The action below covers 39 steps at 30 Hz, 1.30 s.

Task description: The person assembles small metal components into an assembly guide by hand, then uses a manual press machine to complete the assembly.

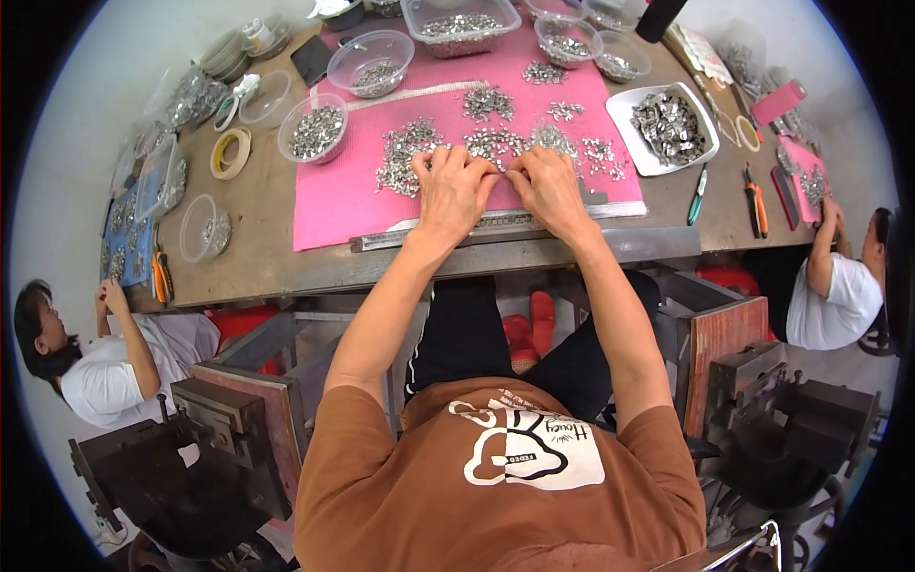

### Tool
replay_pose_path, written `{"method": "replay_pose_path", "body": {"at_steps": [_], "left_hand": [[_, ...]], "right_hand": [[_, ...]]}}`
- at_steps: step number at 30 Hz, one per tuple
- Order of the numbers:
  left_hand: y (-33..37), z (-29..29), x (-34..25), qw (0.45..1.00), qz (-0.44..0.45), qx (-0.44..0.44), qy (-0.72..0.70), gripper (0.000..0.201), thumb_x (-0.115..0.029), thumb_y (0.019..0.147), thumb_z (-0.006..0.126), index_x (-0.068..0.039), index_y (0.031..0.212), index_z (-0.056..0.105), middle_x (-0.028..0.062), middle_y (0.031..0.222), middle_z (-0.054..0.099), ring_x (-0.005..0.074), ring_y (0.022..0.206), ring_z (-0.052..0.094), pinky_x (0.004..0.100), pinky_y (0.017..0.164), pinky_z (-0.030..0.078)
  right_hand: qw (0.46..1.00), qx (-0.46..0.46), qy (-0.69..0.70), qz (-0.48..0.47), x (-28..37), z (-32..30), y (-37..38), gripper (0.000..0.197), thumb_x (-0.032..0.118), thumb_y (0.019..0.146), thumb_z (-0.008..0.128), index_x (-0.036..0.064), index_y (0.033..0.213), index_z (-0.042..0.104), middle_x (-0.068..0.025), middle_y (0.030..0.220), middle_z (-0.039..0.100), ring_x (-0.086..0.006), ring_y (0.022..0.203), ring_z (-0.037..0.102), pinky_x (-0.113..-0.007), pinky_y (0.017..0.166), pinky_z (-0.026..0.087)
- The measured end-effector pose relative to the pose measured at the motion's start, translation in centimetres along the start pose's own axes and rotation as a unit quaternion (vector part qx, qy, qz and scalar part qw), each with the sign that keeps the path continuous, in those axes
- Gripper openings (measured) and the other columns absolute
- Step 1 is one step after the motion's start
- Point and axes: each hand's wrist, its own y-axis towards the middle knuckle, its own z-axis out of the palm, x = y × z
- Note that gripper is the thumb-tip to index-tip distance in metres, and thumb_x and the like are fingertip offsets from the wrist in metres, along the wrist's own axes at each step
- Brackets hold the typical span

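Right now you are pinching small metal pieces (496,145) between both hands, left hand (453,186) and right hand (548,186) meeting fingertip to fingertip, each grip pressed together over the pink mat (334,205).

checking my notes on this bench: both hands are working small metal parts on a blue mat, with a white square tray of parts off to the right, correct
Not quite: the mat is pink, not blue, as the head view shows. The rest holds: the left hand and right hand work small metal parts on it, and the white square tray of parts sits to the right.

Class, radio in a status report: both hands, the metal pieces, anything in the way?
Left hand and right hand side by side, fingers down on small metal pieces on pink mat. Grip hidden. Nothing blocking.
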Motion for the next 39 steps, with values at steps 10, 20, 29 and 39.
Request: {"method": "replay_pose_path", "body": {"at_steps": [10,20,29,39], "left_hand": [[0.3,0.0,-0.1,0.997,-0.007,0.067,-0.035,0.011,-0.023,0.086,0.077,-0.015,0.092,0.074,0.0021,0.093,0.059,0.0229,0.1,0.056,0.0493,0.103,0.029],[-0.3,-0.3,-1.9,0.999,0.018,0.032,-0.025,0.009,-0.019,0.085,0.077,-0.013,0.09,0.072,0.0018,0.092,0.062,0.0227,0.096,0.058,0.0484,0.102,0.03],[-2.3,0.4,-5.7,0.993,0.041,0.013,-0.112,0.012,-0.015,0.082,0.077,-0.012,0.089,0.068,0.0014,0.087,0.059,0.0233,0.095,0.057,0.0518,0.102,0.033],[-3.8,-0.1,-5.2,0.996,0.036,-0.006,-0.083,0.016,-0.013,0.084,0.077,-0.01,0.099,0.073,0.0018,0.093,0.067,0.0223,0.095,0.062,0.0453,0.099,0.036]], "right_hand": [[0.996,-0.004,0.09,-0.011,0.2,-4.9,-5.6,0.004,0.005,0.089,0.07,0.0023,0.091,0.068,-0.009,0.089,0.063,-0.0288,0.086,0.061,-0.039,0.078,0.043],[0.99,-0.049,0.13,0.002,-0.4,-3.7,-6.7,0.006,0.004,0.088,0.071,0.0047,0.093,0.07,-0.0064,0.091,0.063,-0.0265,0.089,0.059,-0.039,0.078,0.042],[0.98,-0.067,0.18,0.05,-0.3,-3.3,-6.8,0.007,0.007,0.089,0.071,0.004,0.096,0.072,-0.0079,0.091,0.067,-0.0262,0.088,0.061,-0.037,0.081,0.043],[0.986,-0.075,0.148,0.019,-0.2,-3.1,-6.8,0.008,0.009,0.088,0.073,0.0044,0.094,0.071,-0.0066,0.092,0.067,-0.0252,0.09,0.06,-0.037,0.083,0.043]]}}
